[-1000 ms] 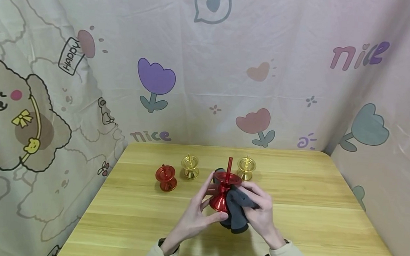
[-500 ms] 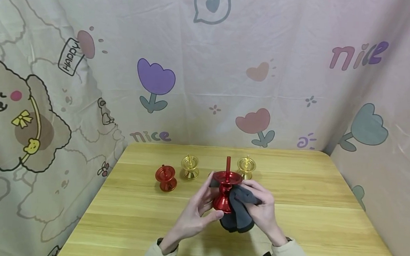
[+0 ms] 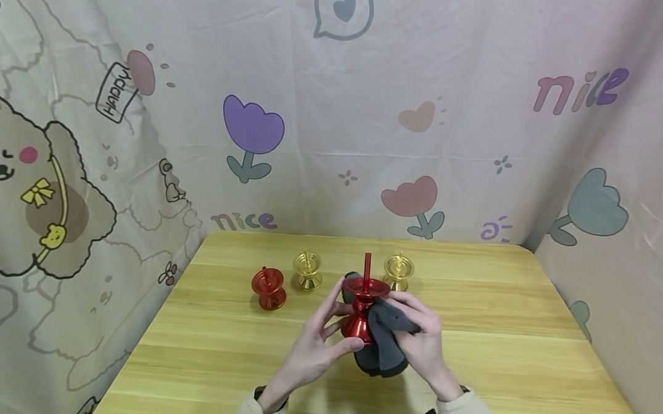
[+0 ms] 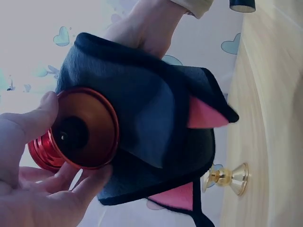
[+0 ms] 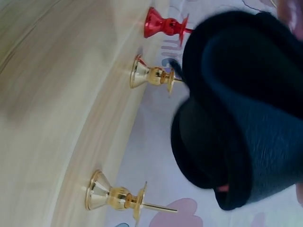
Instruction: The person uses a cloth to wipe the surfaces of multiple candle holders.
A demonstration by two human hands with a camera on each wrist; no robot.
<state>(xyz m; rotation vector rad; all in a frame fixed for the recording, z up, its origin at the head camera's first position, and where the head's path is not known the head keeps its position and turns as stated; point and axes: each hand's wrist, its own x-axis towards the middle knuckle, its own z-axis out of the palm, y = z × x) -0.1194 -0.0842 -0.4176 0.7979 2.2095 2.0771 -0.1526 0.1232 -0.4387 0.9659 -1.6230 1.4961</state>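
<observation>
The red candlestick is held upright just above the counter, near its middle, with its thin spike pointing up from the dish. The left hand grips it from the left: the thumb lies against the flared base and the fingers curl round the stem beneath the dish. The left wrist view looks up at the hollow underside of the base, with the thumb on its rim and the other fingers beneath it. A dark grey cloth is pressed against the candlestick's right side and hangs below it. The right hand holds this cloth, its fingers bent over the fabric; pink patches of the cloth show in the left wrist view. Behind, standing on the counter well apart from the hands, are a small red candlestick, a left gold candlestick and a right gold candlestick. A printed curtain hangs behind.
</observation>
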